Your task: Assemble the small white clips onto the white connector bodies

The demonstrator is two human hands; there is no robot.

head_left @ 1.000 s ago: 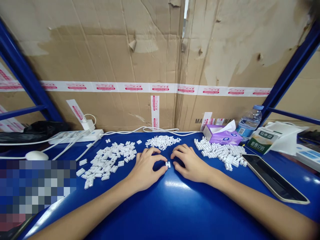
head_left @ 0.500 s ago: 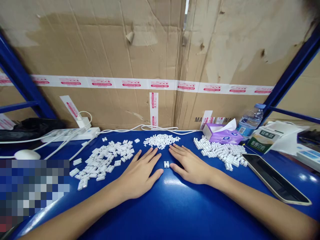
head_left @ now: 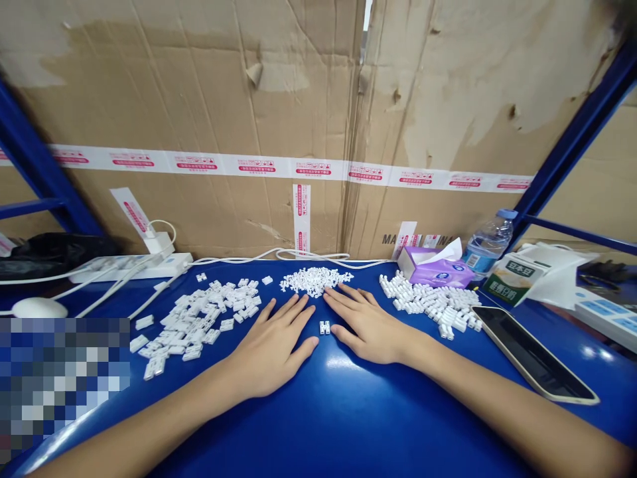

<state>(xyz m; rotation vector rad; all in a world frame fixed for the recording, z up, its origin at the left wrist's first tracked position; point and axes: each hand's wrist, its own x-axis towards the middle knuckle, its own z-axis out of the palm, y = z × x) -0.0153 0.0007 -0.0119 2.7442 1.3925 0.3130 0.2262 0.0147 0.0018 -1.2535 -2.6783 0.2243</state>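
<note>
The small white block point(head_left: 325, 327) lies by itself on the blue tabletop point(head_left: 368, 425), between the two hands. Neither grip pinches anything: the left hand point(head_left: 276, 348) is spread palm down, its thumb near the block, and the right hand point(head_left: 371, 325) is likewise spread, its thumb tip just beside the block, though whether they touch is too close to tell. The right fingertips reach the near edge of a heap of tiny white pieces point(head_left: 316, 281). The block looks like hard plastic, so it should be very light, stiff and rather smooth, apt to skid if nudged; its two opposite outer sides seem the best place for thumb and forefinger. The tabletop is glossy, with a bright patch of glare just in front of the block. A heap of white blocks point(head_left: 216, 305) lies to the left, and a heap of white parts point(head_left: 432, 302) to the right, near a purple tissue pack point(head_left: 442, 272), a water bottle point(head_left: 490, 242) and a phone point(head_left: 537, 358). Behind stands a cardboard wall point(head_left: 318, 99), crossed by printed tape point(head_left: 219, 163), with a power strip point(head_left: 174, 264) at its foot.
</note>
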